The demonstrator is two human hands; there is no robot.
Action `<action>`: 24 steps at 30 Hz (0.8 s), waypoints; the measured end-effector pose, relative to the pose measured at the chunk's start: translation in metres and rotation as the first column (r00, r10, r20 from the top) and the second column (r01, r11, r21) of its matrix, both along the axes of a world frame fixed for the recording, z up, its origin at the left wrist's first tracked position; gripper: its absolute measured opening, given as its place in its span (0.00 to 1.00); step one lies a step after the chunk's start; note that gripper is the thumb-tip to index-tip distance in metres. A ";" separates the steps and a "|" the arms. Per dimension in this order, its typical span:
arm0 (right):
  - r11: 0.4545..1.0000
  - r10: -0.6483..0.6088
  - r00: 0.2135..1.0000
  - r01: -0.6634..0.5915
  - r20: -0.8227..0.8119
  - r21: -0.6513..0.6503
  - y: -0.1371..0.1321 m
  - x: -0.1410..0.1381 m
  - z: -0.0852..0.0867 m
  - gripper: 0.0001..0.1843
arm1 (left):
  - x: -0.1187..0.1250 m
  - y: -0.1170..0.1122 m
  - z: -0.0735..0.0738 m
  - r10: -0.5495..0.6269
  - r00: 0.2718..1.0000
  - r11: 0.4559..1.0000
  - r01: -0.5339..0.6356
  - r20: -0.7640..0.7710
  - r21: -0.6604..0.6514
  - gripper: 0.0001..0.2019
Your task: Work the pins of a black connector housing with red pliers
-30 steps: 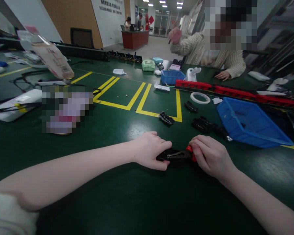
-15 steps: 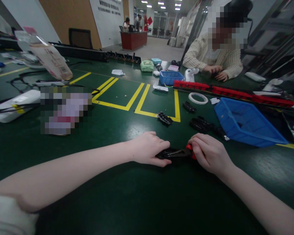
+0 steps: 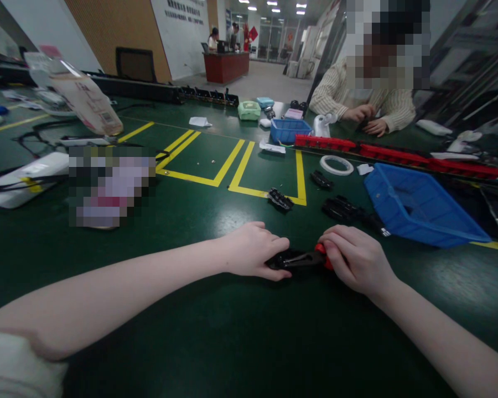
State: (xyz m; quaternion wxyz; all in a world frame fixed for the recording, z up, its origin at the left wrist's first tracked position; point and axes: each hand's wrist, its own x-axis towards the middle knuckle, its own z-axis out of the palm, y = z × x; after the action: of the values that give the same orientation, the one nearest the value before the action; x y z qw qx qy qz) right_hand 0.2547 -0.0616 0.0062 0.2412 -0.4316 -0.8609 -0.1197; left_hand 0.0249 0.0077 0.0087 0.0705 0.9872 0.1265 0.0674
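The right hand (image 3: 359,260) clenched red-handled pliers (image 3: 310,259); the left hand (image 3: 251,251) pinched a black part (image 3: 276,261) at their nose

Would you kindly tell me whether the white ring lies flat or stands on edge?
Flat: the white ring shows as a wide oval with green tabletop visible through it.

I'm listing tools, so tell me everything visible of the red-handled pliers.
The pliers have a dark, metallic-looking nose and red grips that look plastic. They point sideways, over the green tabletop, toward the left hand, which pinches a black part near their tip. The right hand wraps the grips, hiding most of them. Whether the jaws bite that part is unclear.
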 end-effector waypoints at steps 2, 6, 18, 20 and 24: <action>1.000 -0.008 1.000 0.008 -0.025 0.007 0.001 0.003 0.000 0.08 | 0.000 0.000 0.001 -0.002 1.000 1.000 0.002 -0.001 -0.009 0.17; 0.999 -0.036 0.998 0.036 -0.060 -0.001 0.001 0.007 -0.001 0.08 | -0.001 0.001 -0.001 -0.013 1.000 1.000 0.013 0.018 -0.004 0.17; 0.999 0.035 0.999 -0.036 -0.027 -0.027 0.000 0.002 0.001 0.08 | -0.001 0.001 -0.002 -0.015 0.999 1.000 0.014 0.029 0.013 0.18; 0.999 0.033 0.999 -0.033 -0.028 -0.031 0.001 0.002 0.001 0.08 | -0.001 0.002 -0.002 -0.013 0.999 1.000 0.013 0.030 0.013 0.18; 0.999 0.028 0.999 -0.029 -0.029 -0.028 0.001 0.001 0.000 0.09 | -0.001 0.002 -0.001 -0.006 1.000 1.000 0.006 0.020 -0.006 0.18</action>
State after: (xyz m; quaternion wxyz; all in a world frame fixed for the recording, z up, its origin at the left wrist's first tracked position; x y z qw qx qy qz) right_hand 0.2556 -0.0604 0.0066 0.2490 -0.4243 -0.8650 -0.0981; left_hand 0.0238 0.0097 0.0077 0.0750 0.9866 0.1231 0.0764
